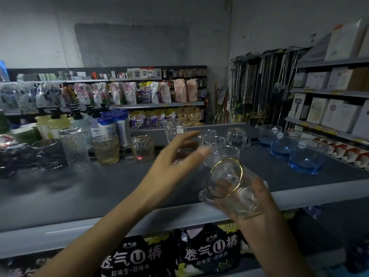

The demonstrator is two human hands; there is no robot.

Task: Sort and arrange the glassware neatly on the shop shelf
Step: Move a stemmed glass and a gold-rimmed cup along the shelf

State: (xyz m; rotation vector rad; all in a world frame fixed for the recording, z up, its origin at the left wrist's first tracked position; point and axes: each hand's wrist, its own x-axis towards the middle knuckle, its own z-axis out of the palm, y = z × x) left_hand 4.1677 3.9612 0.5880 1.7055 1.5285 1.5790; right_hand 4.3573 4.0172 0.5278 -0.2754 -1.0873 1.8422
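Note:
My right hand [257,202] grips a clear gold-rimmed glass [229,180], tilted with its mouth toward me, above the front edge of the dark shelf [99,192]. My left hand [175,158] reaches forward over the shelf with relaxed, spread fingers and holds nothing; it is close to a group of clear glasses [217,144]. A clear mug [237,137] stands behind them. Three blue glasses [305,158] line the right side. At the left stand a textured tumbler [73,146], an amber glass [105,148], a ribbed glass [142,147] and a dark glass [50,152].
A tall clear glass [175,128] stands at the shelf's back. Bottles [111,124] and bagged goods fill shelves behind. Boxed goods [327,112] sit on racks to the right. Dark packages [209,250] lie on the lower shelf below my arms.

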